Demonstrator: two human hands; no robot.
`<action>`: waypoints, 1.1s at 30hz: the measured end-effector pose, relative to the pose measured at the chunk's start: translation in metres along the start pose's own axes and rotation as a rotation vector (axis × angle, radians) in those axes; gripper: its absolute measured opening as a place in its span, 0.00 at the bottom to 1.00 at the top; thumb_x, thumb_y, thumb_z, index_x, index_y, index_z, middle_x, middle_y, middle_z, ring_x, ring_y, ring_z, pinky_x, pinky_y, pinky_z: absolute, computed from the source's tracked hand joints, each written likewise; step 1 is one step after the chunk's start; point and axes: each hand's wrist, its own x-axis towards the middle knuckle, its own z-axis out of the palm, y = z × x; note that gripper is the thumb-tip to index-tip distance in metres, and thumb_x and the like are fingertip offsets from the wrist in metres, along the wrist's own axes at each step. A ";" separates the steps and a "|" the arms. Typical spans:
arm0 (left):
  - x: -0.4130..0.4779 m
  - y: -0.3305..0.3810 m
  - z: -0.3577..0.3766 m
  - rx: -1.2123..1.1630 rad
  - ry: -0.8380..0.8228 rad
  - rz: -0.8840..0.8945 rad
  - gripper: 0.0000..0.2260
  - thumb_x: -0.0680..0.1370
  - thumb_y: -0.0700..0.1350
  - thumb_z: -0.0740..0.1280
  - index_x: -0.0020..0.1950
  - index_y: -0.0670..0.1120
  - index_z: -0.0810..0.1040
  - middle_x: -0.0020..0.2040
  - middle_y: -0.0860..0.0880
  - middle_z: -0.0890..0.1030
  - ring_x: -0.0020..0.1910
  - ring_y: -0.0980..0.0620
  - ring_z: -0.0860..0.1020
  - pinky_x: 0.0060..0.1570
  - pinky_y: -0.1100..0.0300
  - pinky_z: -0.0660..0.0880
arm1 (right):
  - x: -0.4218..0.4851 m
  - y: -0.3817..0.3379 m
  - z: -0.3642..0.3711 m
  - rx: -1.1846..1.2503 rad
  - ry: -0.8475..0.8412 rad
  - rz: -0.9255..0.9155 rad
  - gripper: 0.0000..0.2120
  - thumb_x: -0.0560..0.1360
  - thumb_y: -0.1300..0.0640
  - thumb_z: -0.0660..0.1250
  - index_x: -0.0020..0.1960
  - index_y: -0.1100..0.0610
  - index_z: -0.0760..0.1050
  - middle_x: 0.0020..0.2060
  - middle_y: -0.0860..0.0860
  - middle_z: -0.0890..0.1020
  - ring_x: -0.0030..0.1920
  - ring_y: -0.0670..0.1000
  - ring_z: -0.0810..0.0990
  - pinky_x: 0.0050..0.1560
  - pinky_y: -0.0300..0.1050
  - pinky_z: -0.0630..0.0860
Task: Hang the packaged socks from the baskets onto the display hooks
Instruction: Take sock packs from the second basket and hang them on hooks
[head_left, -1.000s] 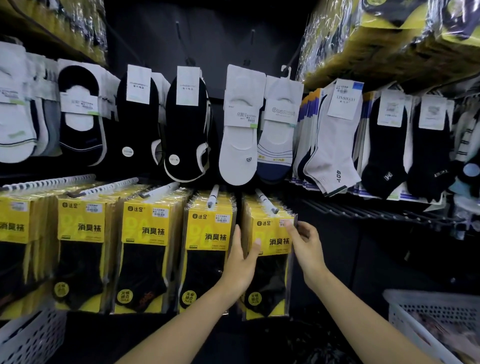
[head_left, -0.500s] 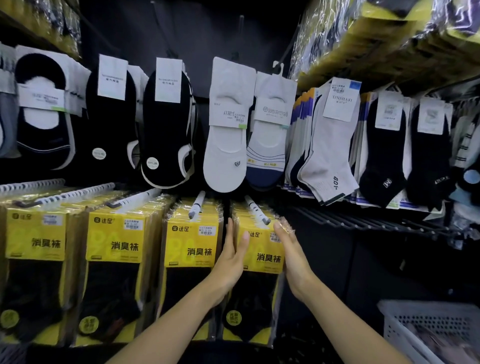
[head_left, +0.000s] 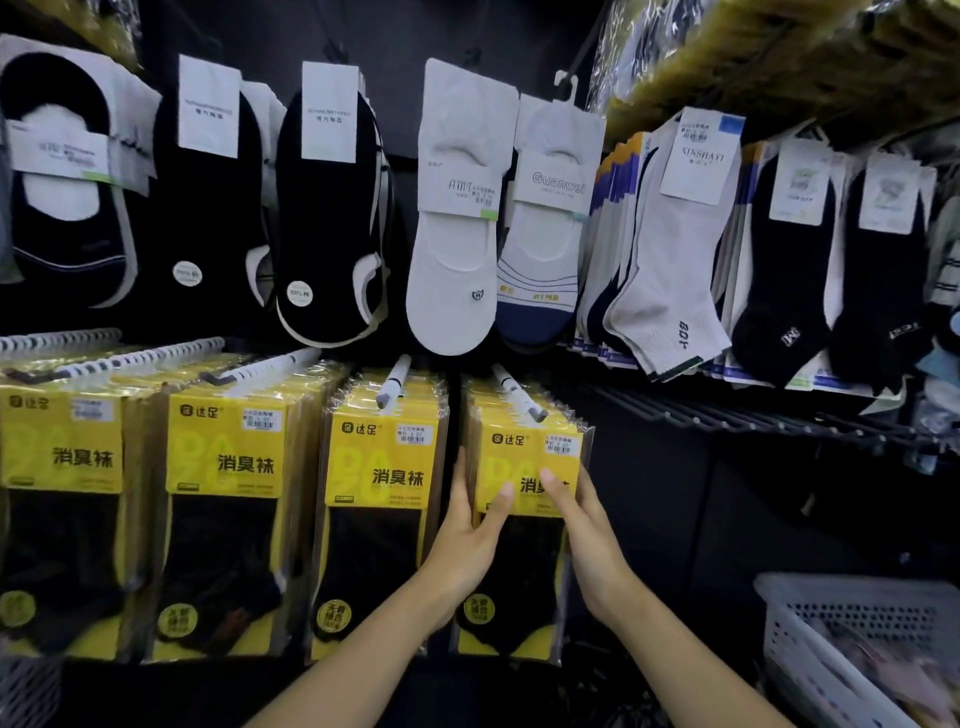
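A stack of yellow-and-black sock packs (head_left: 524, 457) hangs on the rightmost white display hook (head_left: 519, 399) of the lower row. My left hand (head_left: 467, 535) clasps the stack's left edge, thumb laid on the front pack and fingers along the side. On the right edge sits my right hand (head_left: 587, 535), its thumb on the yellow label. Three more hooks to the left carry the same packs (head_left: 382, 467). A white basket (head_left: 810, 608) at the lower right holds more packaged goods, blurred.
Loose socks with paper tags (head_left: 452, 208) hang in the upper row. Bare black wire hooks (head_left: 727, 415) stick out to the right of my hands. Wrapped yellow bundles (head_left: 779, 62) lie on the shelf at the upper right. Another basket's corner (head_left: 26, 691) shows at the lower left.
Both hands have slid down from the top of the rightmost stack to its middle and closed in on its edges. The view has shifted slightly to the right.
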 end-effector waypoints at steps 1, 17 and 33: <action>0.002 0.001 0.001 -0.001 0.000 -0.001 0.42 0.69 0.69 0.59 0.74 0.66 0.37 0.71 0.63 0.61 0.66 0.64 0.60 0.64 0.62 0.57 | 0.002 -0.001 0.000 0.003 -0.001 0.001 0.25 0.72 0.44 0.66 0.68 0.44 0.69 0.58 0.41 0.81 0.60 0.41 0.78 0.58 0.40 0.73; -0.020 -0.001 0.015 0.076 0.126 0.097 0.31 0.81 0.51 0.58 0.76 0.58 0.39 0.78 0.54 0.54 0.75 0.56 0.55 0.72 0.58 0.55 | -0.012 0.012 0.002 -0.090 0.048 -0.009 0.21 0.78 0.49 0.61 0.71 0.45 0.66 0.62 0.40 0.77 0.63 0.39 0.74 0.60 0.35 0.71; -0.068 0.025 -0.091 0.222 0.466 0.222 0.29 0.76 0.59 0.58 0.76 0.55 0.56 0.74 0.57 0.62 0.71 0.59 0.60 0.69 0.57 0.61 | -0.050 -0.034 0.080 -0.257 -0.019 -0.072 0.26 0.73 0.40 0.63 0.70 0.42 0.65 0.69 0.40 0.69 0.68 0.38 0.68 0.61 0.31 0.66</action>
